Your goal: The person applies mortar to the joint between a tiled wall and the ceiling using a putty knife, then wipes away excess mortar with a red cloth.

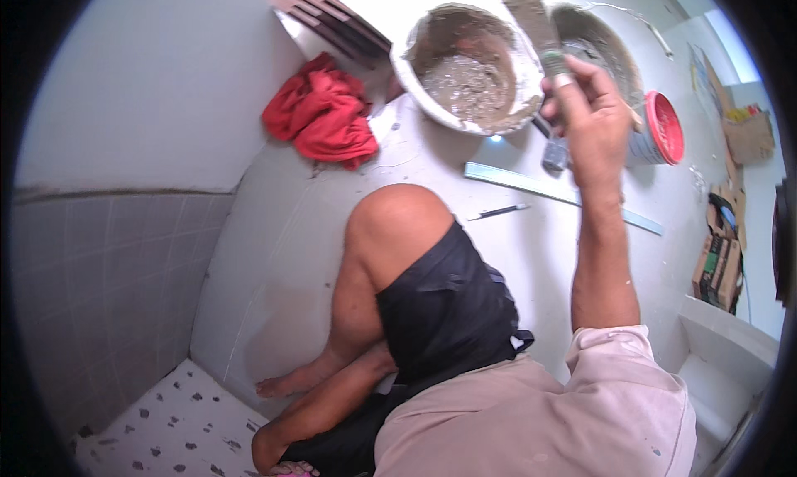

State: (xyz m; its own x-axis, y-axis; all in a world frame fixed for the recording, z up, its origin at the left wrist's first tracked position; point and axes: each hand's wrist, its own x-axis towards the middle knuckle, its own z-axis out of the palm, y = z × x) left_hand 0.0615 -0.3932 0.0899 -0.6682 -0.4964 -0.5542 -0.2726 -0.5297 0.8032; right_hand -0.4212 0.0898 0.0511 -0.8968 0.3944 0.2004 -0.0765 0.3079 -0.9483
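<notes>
My right hand (588,103) grips a putty knife (531,20) by its handle, with the blade pointing away and smeared with grey mortar. The blade is over the gap between two mortar containers. On its left stands a white bucket (400,62) with wet grey mortar inside; behind my hand is a second mortar-coated tub (635,62). A tool with a greyish handle (554,155) lies below my wrist, partly hidden. At the bottom edge, only the fingers of my left hand (290,467) show near my folded knee, curled by something pink that is mostly cut off.
A red cloth (324,116) lies left of the bucket, below stacked brown tiles (332,16). Nearer me are a metal straightedge (523,181) and a black pen (498,212). A red-rimmed pail (664,128) and cardboard boxes (718,269) stand right. A part-tiled wall (124,253) borders the left.
</notes>
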